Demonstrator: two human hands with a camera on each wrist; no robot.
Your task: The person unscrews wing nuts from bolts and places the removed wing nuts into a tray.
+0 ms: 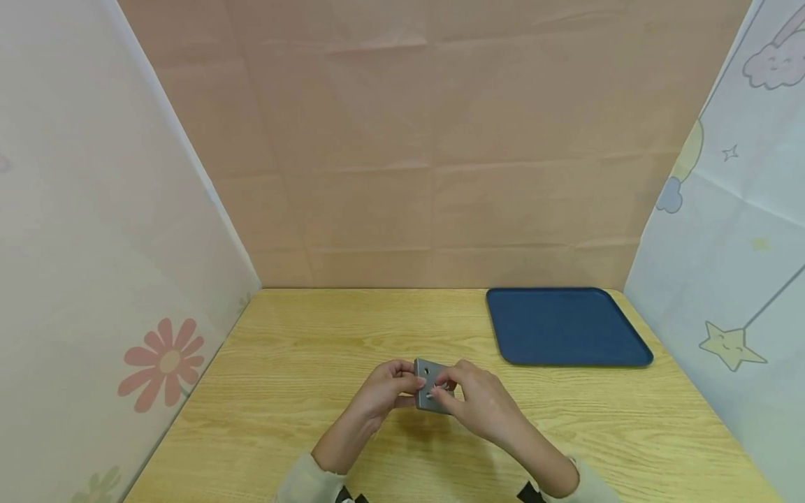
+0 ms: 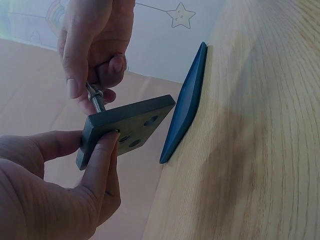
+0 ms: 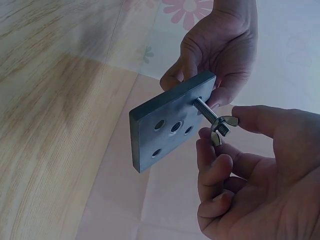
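A grey metal plate (image 3: 145,137) with several round holes is held above the table by my left hand (image 1: 379,391), its fingers and thumb gripping one edge. From a hole near that edge a threaded bolt (image 3: 205,109) sticks out toward my right hand (image 1: 483,399). On the bolt's outer end sits a metal wing nut (image 3: 218,125), the thread's tip showing past it. My right hand has thumb and fingers around the wings in a pinch. In the left wrist view, a left fingertip presses the plate's other face, and the bolt's far end is hidden there.
A dark blue tray (image 1: 566,327) lies at the back right of the wood-grain table (image 1: 302,349). A plain tan sheet (image 1: 402,140) stands behind the table, with patterned white sheets on both sides.
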